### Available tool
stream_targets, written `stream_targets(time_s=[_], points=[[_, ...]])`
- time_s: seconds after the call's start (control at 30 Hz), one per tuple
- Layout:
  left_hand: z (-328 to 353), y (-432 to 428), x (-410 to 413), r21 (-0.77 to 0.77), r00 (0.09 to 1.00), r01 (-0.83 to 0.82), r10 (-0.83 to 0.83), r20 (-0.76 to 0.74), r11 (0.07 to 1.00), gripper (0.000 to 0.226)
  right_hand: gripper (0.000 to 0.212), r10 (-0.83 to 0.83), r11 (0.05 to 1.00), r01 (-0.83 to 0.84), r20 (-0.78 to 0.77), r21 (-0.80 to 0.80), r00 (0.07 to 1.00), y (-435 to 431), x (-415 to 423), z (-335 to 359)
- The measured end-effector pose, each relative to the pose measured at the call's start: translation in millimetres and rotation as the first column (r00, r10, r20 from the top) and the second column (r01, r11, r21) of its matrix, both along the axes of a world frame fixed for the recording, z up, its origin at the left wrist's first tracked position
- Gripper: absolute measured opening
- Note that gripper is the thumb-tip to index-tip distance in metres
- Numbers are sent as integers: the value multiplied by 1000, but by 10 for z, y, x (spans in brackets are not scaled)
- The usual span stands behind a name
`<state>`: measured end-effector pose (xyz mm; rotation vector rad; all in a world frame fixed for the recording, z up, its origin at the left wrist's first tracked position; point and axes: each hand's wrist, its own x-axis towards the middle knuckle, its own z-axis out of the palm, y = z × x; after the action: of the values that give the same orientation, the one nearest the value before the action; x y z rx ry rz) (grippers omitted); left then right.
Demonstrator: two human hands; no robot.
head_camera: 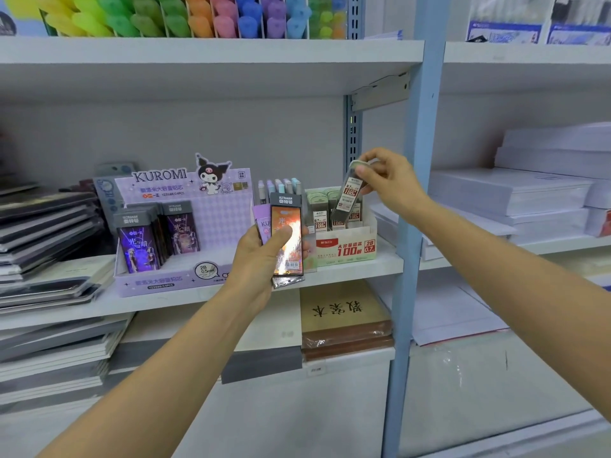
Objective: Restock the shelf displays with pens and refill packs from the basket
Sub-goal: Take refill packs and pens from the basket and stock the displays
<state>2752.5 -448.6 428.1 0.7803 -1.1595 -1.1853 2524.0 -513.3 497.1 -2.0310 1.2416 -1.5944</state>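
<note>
Refill pack (349, 193) (dark, labelled 0.7) is pinched at its top end by the right hand (390, 180), at 2 o'clock from the view's centre. It is tilted, its lower end among the packs standing in the white display box (347, 251) on the shelf (363, 269). The orange pack (286, 241), foremost of a fanned handful, is gripped by the left hand (261, 259). The Kuromi display (165, 279) is noted at 9 o'clock of that hand.
</note>
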Motion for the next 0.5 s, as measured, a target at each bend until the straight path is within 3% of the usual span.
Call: stream_targets(time_s=[0.13,0.3,0.5], points=[[-23,-21,35,-3,1000,12,-12,14,1000,26,15,-41,999,41,-99,-4,994,-96,78,-67],[-48,-43,91,-3,998,65,-65,2,998,26,6,-44,997,63,-308,52,951,-202,152,-138],[-79,-49,135,15,1000,20,-20,9,1000,29,14,-212,977,208,-312,-46,926,-274,229,-259]])
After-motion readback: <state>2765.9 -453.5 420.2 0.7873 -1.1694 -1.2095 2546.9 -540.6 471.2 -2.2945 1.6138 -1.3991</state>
